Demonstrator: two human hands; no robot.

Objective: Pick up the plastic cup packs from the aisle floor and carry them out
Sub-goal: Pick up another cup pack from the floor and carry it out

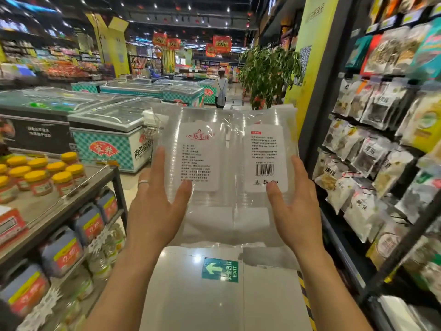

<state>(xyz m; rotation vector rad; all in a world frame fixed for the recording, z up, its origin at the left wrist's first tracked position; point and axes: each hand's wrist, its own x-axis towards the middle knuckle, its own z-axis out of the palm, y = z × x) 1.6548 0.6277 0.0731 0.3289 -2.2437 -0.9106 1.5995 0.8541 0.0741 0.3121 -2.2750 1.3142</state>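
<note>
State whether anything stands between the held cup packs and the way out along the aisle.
Nothing visible nearby: the cup packs sit between left hand and right hand, over open floor. A person stands far ahead.

One head cam, wide-angle, on the person's head, facing forward and tilted down along the supermarket aisle. Closest to the lens: left hand [155, 211] and right hand [296, 211] at lower centre, forearms entering from the bottom edge. Floor [191, 302] fills bottom centre, shelves [381, 151] bow along both side edges, freezers [107, 130] middle left, ceiling [191, 17] across the top.
</note>
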